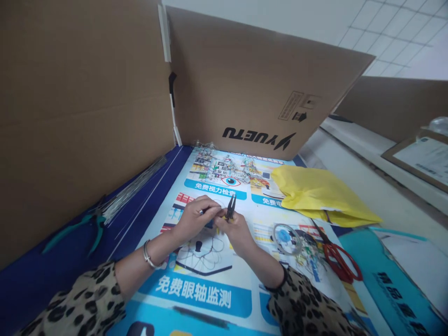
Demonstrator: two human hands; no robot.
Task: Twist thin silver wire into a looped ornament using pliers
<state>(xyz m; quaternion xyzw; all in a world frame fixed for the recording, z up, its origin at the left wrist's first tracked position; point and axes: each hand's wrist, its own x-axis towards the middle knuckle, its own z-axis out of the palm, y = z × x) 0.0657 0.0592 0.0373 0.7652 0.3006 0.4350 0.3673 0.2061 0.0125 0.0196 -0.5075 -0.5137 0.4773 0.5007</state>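
Observation:
My right hand (235,231) is closed around needle-nose pliers (231,207), their dark jaws pointing up and away from me. Close beside it, my left hand (199,215) pinches with thumb and forefinger near the pliers. What those fingertips hold is too small to make out; it may be thin wire. Below both hands, thin wire bent into petal-like loops (205,254) lies over the printed sheet (241,298). Whether the loops connect to my fingers, I cannot tell.
Cardboard panels (252,84) stand behind and left. Straight wires (135,189) and teal-handled pliers (96,228) lie left. At right are red-handled scissors (341,261), a tape roll (287,239), a yellow bag (315,191) and a teal packet (395,280). Wire pieces (224,168) lie at the back.

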